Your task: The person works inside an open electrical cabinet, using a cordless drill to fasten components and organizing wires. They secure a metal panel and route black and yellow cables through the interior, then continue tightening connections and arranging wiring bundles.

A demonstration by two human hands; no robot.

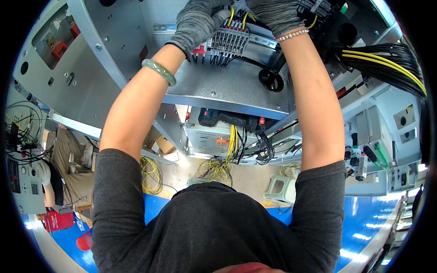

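Both hands are wearing grey knit gloves and reaching up to a row of grey ribbed terminal blocks (226,42) clipped on a metal rail inside a grey sheet-metal cabinet (227,86). The left hand (198,20) is curling closed, its fingers pressing on the blocks' top left end beside the yellow wires (232,16). The right hand (275,13) is sitting just right of those wires; can't tell whether it is gripping anything. A smooth green bangle (159,71) is circling the left wrist, a beaded bracelet (292,34) the right. A thick bundle of black and yellow cables (387,61) is hanging at right. A pale plastic stool (281,189) is standing on the floor below.
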